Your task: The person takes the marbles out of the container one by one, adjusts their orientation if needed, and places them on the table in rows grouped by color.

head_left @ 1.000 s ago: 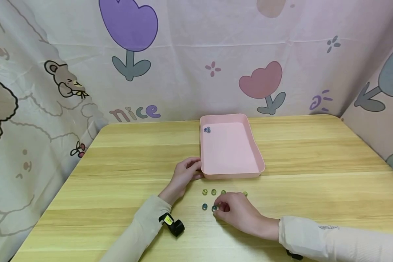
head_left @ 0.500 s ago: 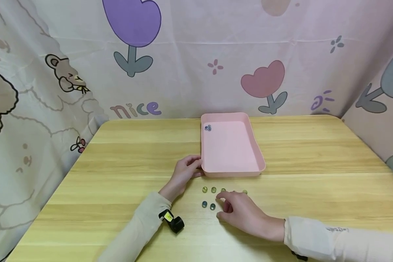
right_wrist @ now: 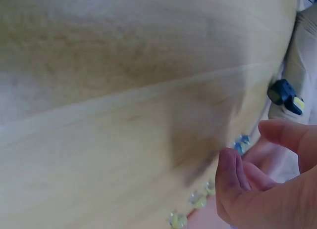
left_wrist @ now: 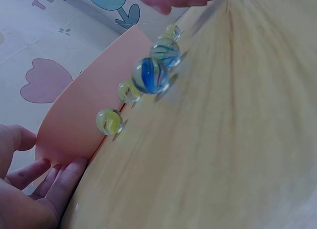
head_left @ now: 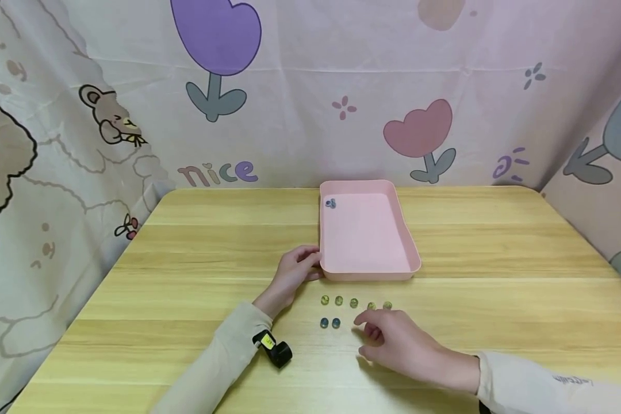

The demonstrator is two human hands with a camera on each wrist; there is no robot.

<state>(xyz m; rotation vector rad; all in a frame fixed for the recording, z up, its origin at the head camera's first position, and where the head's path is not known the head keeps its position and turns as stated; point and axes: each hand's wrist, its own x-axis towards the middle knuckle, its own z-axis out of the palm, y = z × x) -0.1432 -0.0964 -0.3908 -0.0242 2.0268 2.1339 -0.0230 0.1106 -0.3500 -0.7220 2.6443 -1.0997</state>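
Observation:
My left hand [head_left: 292, 273] touches the near left corner of the pink tray [head_left: 370, 276]; in the left wrist view its fingers [left_wrist: 72, 174] lie against the outer wall. My right hand [head_left: 406, 345] hovers low over the table, thumb and index finger apart with nothing between them. Left of it, two blue-streaked marbles [head_left: 336, 323] sit side by side. Behind them several yellow-green marbles [head_left: 354, 303] form a row in front of the tray. A small cluster of bluish marbles [head_left: 331, 203] lies in the tray's far left corner.
The wooden table [head_left: 212, 241] ends at a patterned cloth [head_left: 300, 126] hanging behind and at both sides. A black wrist camera [head_left: 276, 351] is strapped to the left sleeve.
My right hand lets go of a blue marble and draws back to the right. That marble now stands closer beside the other blue one. The left hand stays at the tray.

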